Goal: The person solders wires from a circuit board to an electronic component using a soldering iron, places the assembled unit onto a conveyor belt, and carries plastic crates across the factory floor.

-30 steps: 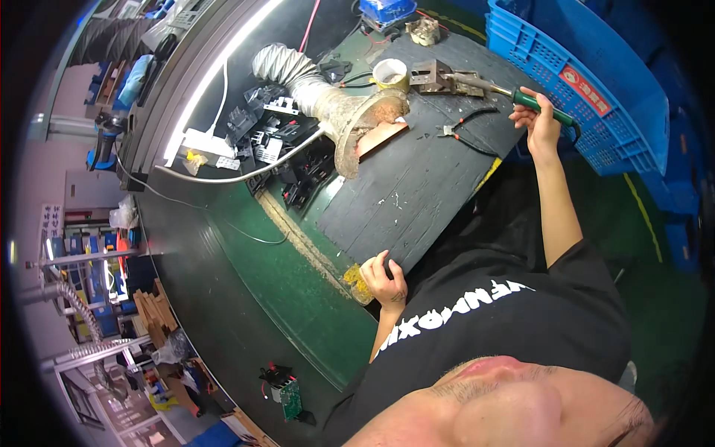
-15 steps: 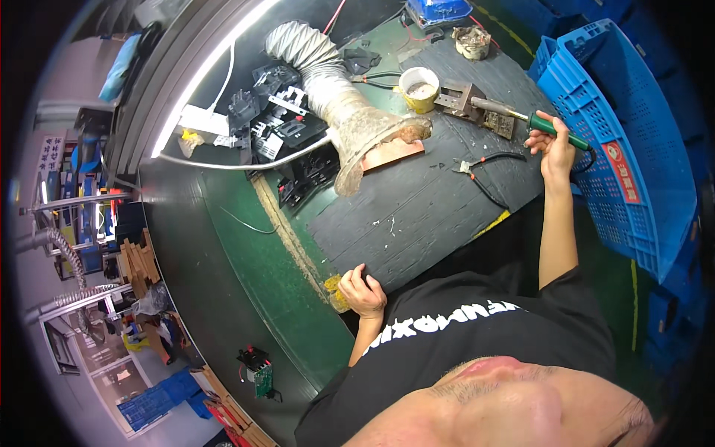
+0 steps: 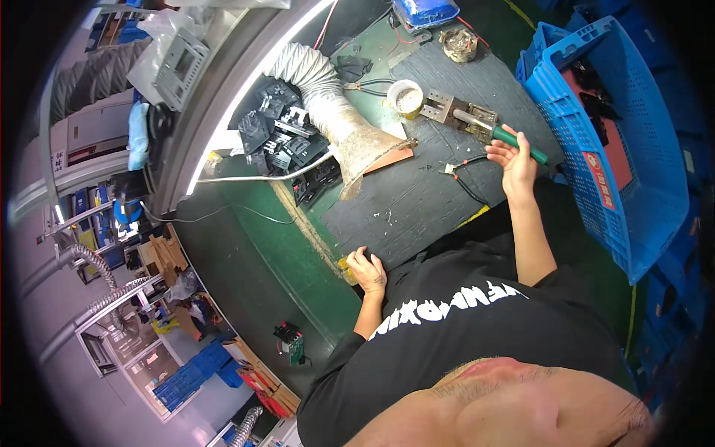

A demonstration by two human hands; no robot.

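Observation:
My right hand (image 3: 517,167) holds the green handle of a soldering iron (image 3: 538,153) between thumb and fingers. The iron's metal barrel points to the far left and lies at a metal stand (image 3: 439,109); its tip is hidden there. My left hand (image 3: 369,272) rests at the near left corner of a dark grey board (image 3: 402,216), fingers loosely bent over its edge beside yellow tape, with nothing held. Cutters with red-and-black handles (image 3: 465,179) lie on the board, just left of my right hand. Beyond the stand is a white-and-yellow cup (image 3: 406,98).
A fume hose with a flared mouth (image 3: 357,149) hangs over a flat orange-brown piece (image 3: 391,159). Black plastic parts (image 3: 287,138) are heaped left of it. A blue crate (image 3: 566,119) holding dark and reddish items stands on the right. A small pot (image 3: 458,45) sits at the back.
My right hand has moved left with the soldering iron, whose barrel reaches further into the stand. My left hand stays on the board's corner. The whole view has turned slightly.

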